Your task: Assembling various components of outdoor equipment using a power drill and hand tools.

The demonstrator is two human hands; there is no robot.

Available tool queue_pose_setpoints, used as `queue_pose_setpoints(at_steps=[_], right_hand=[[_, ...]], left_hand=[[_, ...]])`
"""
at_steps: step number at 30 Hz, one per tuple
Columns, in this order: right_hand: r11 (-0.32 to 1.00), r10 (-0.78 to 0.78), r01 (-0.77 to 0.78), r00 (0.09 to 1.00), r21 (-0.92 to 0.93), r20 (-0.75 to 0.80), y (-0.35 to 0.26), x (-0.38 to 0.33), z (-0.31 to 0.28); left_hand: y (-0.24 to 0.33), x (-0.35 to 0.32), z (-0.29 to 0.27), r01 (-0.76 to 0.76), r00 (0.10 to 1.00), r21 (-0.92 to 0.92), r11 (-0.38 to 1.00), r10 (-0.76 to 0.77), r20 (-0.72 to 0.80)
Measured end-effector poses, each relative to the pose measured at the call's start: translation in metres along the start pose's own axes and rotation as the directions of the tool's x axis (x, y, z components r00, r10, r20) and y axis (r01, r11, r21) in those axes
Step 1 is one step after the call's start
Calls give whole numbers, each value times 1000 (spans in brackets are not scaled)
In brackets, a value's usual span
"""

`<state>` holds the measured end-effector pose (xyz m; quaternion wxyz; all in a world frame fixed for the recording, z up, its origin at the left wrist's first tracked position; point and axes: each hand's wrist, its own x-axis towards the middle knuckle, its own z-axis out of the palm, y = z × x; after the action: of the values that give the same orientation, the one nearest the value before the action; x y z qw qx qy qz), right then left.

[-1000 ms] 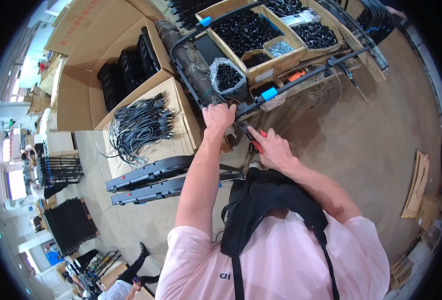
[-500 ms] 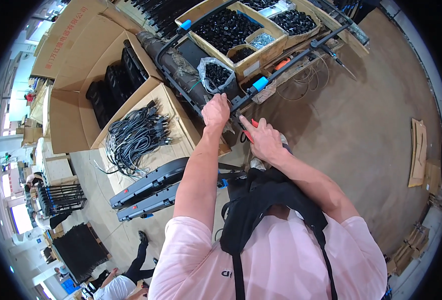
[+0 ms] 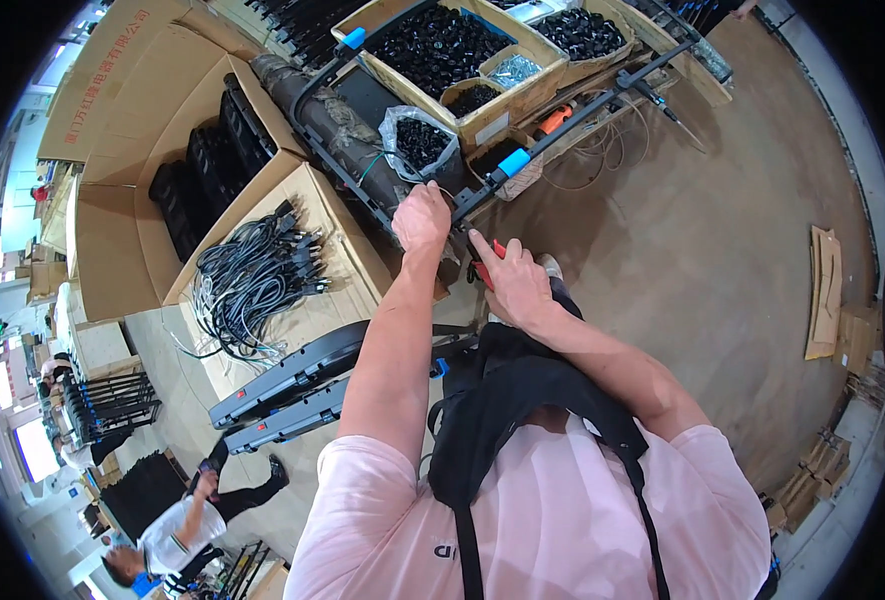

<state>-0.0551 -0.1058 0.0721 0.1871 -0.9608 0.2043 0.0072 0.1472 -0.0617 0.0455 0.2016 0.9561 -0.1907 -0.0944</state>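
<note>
My right hand (image 3: 518, 285) is closed around red-handled pliers (image 3: 483, 274), its index finger stretched along them. Their dark head lies close to the near corner of a black tubular metal frame (image 3: 470, 205), where the exact contact is hard to see. Just left of that corner, my left hand (image 3: 422, 218) is closed in a pinch; a thin dark strand shows by its fingertips, but what it grips is unclear. Directly beyond the left hand stands a clear plastic bag (image 3: 420, 143) of small black parts. Blue clips (image 3: 513, 163) sit on the frame's bars.
Wooden bins (image 3: 442, 55) of black parts and screws stand beyond. To the left are an open carton (image 3: 112, 235) with black units, a pile of cables (image 3: 252, 285) on cardboard, and long grey-black units (image 3: 292, 385). An orange-handled tool (image 3: 554, 120) lies right. Another person (image 3: 177, 530) is at lower left.
The whole view has shifted slightly, with the bench things lower-left. Both hands keep nearly the same place at the frame corner. The person at lower left has moved and turned.
</note>
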Motion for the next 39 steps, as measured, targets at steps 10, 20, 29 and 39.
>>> queue_pose_setpoints(at_steps=[10, 20, 29, 39], right_hand=[[907, 15, -87, 984, 412, 176, 40, 10, 16], [169, -282, -544, 772, 822, 570, 91, 39, 35], [746, -221, -339, 686, 573, 693, 123, 39, 11], [625, -34, -402, 843, 670, 537, 120, 129, 106]], left_hand=[[-4, 0, 5, 62, 995, -23, 998, -63, -74], [11, 4, 10, 88, 993, 4, 996, -87, -85], [6, 3, 7, 150, 983, 35, 988, -146, -108], [8, -6, -15, 110, 994, 16, 994, -110, -28]])
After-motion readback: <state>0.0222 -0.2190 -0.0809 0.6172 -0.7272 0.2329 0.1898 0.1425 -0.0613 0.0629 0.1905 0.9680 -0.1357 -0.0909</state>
